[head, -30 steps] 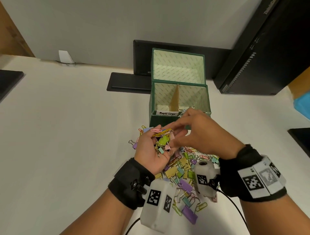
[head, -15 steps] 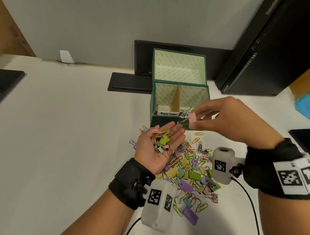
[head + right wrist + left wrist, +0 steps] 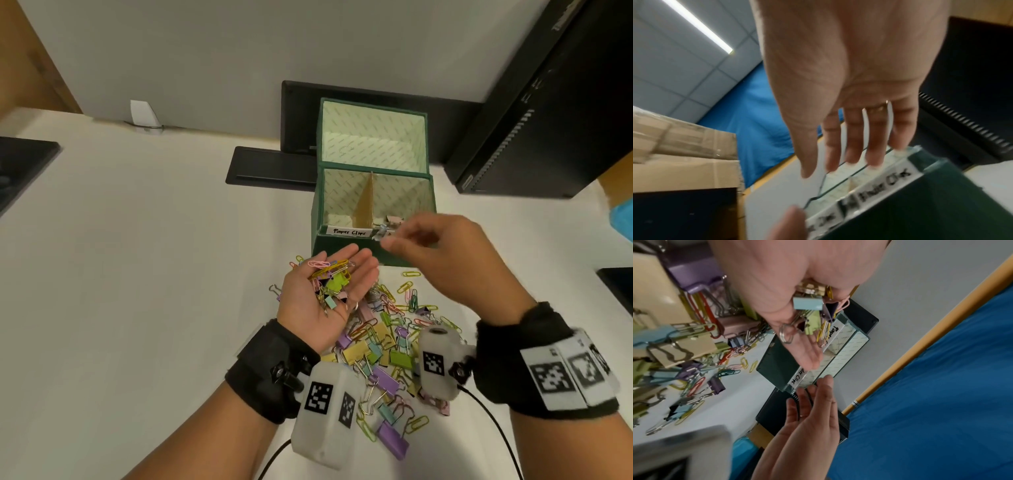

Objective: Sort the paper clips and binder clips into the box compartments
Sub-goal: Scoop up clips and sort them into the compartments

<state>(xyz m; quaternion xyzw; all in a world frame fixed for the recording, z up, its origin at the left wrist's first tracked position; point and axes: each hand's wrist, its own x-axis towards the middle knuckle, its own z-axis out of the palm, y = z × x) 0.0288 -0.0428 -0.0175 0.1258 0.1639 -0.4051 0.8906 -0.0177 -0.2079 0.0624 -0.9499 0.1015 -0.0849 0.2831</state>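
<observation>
From the head camera, the left hand (image 3: 322, 298) lies palm up just in front of the green box (image 3: 342, 246), fingers nearly straight and slightly cupped, carrying a small heap of clips (image 3: 330, 284): pink and yellow paper clips with a few green, blue and pink binder clips. The right hand (image 3: 455, 260) hovers over the front right corner of the box, blurred, fingers loosely spread and bent; nothing shows between them. Just beyond its fingertips a pink binder clip (image 3: 394, 219) sits in the right compartment, beside the cardboard divider (image 3: 366, 202). The left compartment carries a label reading "Paper Clips" (image 3: 349, 232). On the white table (image 3: 137, 274), under and between both wrists, lies the loose pile of clips (image 3: 387, 349).

From the left wrist camera, the left palm (image 3: 789, 280) is flat with the handful (image 3: 812, 308) resting at the base of the fingers, a blue binder clip on top; no finger curls round it. The right hand (image 3: 807, 421) is beyond it, fingers straight and together, empty, near the box edge (image 3: 777, 363).

From the right wrist camera, the right hand (image 3: 849, 81) is spread wide, its fingers (image 3: 853, 146) straight and apart above the box rim (image 3: 920, 162), holding nothing. Whether the fingertips touch the rim cannot be told through the blur.
</observation>
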